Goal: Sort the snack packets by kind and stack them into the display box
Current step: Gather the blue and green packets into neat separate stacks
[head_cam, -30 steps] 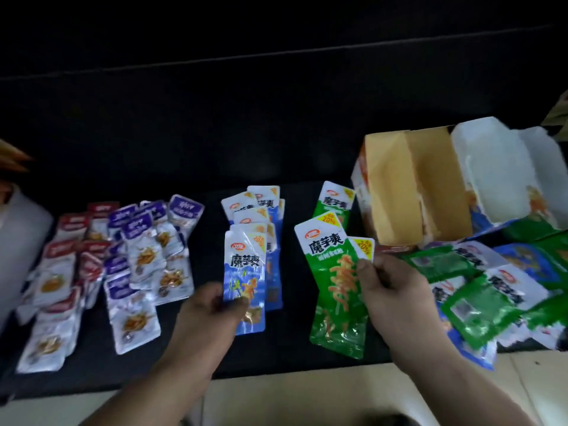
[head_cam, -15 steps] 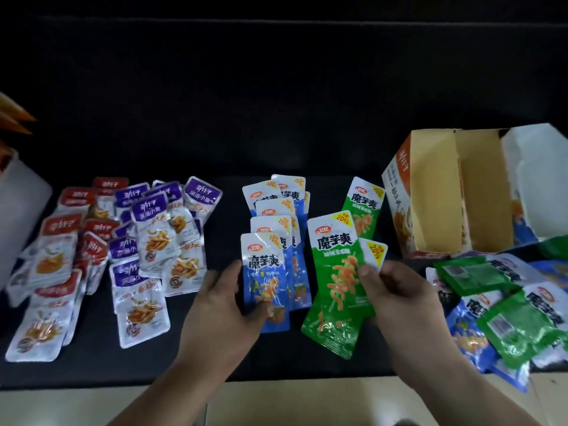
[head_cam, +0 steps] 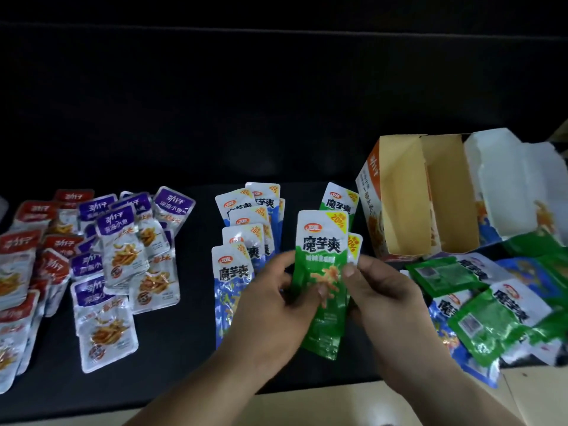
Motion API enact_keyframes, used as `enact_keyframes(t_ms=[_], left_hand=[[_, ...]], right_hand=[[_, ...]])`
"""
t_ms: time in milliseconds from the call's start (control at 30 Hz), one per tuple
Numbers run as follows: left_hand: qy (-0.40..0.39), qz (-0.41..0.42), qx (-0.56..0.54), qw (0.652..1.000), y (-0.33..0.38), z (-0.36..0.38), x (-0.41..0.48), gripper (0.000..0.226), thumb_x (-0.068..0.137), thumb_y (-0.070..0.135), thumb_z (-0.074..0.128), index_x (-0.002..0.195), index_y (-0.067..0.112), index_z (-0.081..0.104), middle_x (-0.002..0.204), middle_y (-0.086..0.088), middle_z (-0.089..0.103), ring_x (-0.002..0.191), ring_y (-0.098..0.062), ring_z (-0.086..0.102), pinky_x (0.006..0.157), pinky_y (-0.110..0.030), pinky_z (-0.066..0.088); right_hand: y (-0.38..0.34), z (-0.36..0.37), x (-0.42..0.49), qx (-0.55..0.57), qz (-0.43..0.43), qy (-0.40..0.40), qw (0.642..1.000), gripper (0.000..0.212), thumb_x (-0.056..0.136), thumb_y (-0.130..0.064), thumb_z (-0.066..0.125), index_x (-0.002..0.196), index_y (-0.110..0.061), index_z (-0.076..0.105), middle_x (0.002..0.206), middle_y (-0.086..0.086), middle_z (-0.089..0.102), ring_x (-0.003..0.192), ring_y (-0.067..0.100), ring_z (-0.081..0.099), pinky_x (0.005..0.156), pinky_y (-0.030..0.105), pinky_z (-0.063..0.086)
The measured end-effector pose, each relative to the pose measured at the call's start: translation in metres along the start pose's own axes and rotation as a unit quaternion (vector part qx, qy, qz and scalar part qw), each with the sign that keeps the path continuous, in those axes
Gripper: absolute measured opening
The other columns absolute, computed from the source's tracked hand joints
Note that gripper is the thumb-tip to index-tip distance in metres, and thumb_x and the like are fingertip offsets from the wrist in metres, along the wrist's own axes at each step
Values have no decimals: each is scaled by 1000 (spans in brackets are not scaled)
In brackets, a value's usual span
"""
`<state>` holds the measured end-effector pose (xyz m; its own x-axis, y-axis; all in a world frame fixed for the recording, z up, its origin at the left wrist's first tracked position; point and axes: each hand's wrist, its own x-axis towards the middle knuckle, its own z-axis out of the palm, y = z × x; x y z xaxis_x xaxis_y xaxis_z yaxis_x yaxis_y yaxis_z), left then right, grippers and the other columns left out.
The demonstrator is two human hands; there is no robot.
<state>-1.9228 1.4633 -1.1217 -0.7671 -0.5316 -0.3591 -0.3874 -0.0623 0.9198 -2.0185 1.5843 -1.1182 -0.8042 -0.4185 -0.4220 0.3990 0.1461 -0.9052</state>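
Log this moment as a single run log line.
phase: sorting | left hand: holds green packet | right hand: pinches same packet | display box: no packets visible inside

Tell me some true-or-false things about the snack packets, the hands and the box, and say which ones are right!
1. The left hand and the right hand both hold the green packet. True.
2. The display box is full of packets. False: the part of its inside that shows is bare cardboard.
3. The purple packets lie left of the blue packets. True.
4. The red packets lie right beside the box. False: they are at the far left, and the box is at the far right.
5. The pile in front of the box mixes green and blue packets. True.
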Motion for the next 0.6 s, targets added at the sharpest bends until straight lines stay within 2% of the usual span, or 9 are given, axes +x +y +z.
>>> enact_keyframes(t_ms=[100, 200, 267, 333, 433, 500, 533, 600], left_hand=[[-8, -23, -4, 1000, 7, 10, 3, 38, 92, 27, 77, 121, 47, 63, 93, 20, 75, 82, 5, 72, 65, -12, 54], [23, -63, -22, 998, 17, 13, 18, 34, 87, 25, 83, 110, 42, 65, 92, 18, 77, 81, 1, 74, 72, -22, 60], [56, -66, -15, 996, 24, 18, 38, 32, 87, 24, 83, 108, 38, 63, 95, 14, 77, 84, -3, 74, 79, -28, 61], [66, -56, 0, 996, 30, 28, 63, 37, 88, 24, 83, 117, 31, 62, 100, 10, 76, 87, -6, 74, 81, -28, 61], [75, -46, 30, 996, 33, 47, 99, 40, 87, 21, 83, 121, 19, 63, 94, 7, 74, 83, -9, 73, 74, -26, 60], [76, -41, 90, 992, 27, 56, 116, 37, 86, 23, 84, 116, 21, 63, 96, 4, 73, 84, -11, 72, 74, -27, 60], [77, -32, 149, 985, 21, 57, 122, 38, 85, 25, 85, 117, 20, 65, 105, 1, 73, 90, -14, 71, 78, -29, 60], [78, -13, 294, 953, 12, 57, 127, 44, 84, 31, 83, 122, 17, 67, 122, -4, 64, 104, -21, 66, 86, -31, 56]], right_hand=[[-11, -6, 10, -12, 9, -7, 1000, 33, 105, -6, 52, 103, -23, 80, 101, 4, 80, 98, 29, 76, 88, 49, 61], [-14, -21, 18, -32, 8, 45, 998, 18, 99, -19, 67, 114, -27, 75, 100, -10, 79, 101, 17, 74, 96, 49, 59], [-13, -35, 18, -83, -8, 80, 993, 21, 94, -24, 73, 115, -28, 74, 96, -18, 77, 96, 3, 72, 96, 38, 58], [-12, -46, 14, -112, -12, 69, 991, 15, 94, -21, 74, 108, -25, 76, 91, -19, 77, 87, -3, 71, 86, 29, 57], [-10, -60, 9, -141, -3, 50, 989, 7, 94, -20, 74, 96, -25, 78, 84, -13, 78, 80, 4, 72, 82, 38, 60], [-8, -69, 8, -141, -2, 42, 989, 8, 94, -18, 73, 94, -25, 78, 82, -10, 78, 80, 6, 72, 81, 36, 59], [-7, -74, 7, -141, -4, 38, 989, 9, 94, -17, 72, 94, -24, 78, 80, -9, 78, 77, 5, 72, 79, 33, 57], [-7, -82, 5, -156, -13, 32, 987, 9, 94, -18, 72, 93, -24, 78, 76, -10, 76, 72, 2, 69, 75, 25, 54]])
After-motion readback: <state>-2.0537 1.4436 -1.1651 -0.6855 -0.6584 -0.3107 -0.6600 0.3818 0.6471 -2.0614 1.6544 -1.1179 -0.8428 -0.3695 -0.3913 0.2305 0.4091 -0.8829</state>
